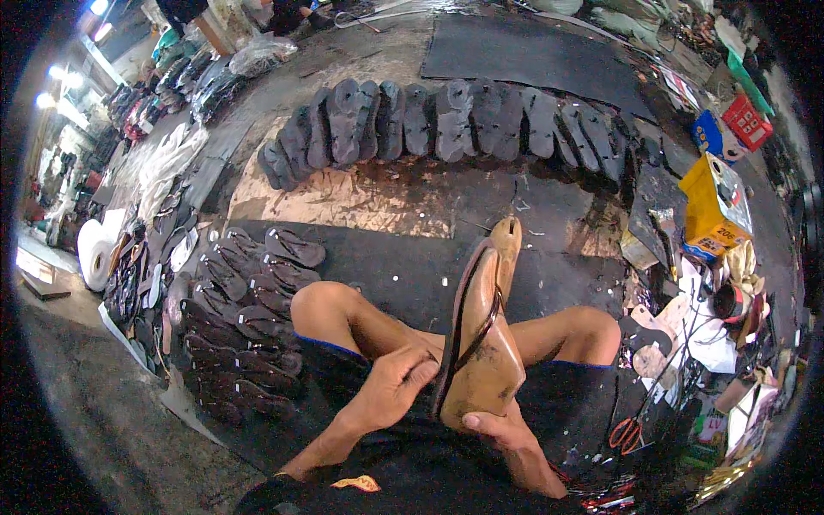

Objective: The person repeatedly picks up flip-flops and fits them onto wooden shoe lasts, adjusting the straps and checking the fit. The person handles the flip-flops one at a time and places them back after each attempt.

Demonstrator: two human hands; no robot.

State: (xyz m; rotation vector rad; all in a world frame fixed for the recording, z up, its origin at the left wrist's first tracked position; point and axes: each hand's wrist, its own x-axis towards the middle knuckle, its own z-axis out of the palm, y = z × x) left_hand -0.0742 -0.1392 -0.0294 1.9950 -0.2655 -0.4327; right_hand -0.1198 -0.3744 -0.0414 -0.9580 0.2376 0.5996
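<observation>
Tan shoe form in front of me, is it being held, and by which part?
Yes: the right hand grips the tan shoe form by its lower end. The left hand is at the sandal sole's edge; whether it grips is unclear.

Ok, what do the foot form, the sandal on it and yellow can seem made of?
Foot form: glossy tan, dark scuffs; wood or plastic, unclear which. Sandal: probably rubber or foam, by dull dark sole edge. Yellow can: likely painted metal, from crisp edges and sheen; card possible.
</observation>
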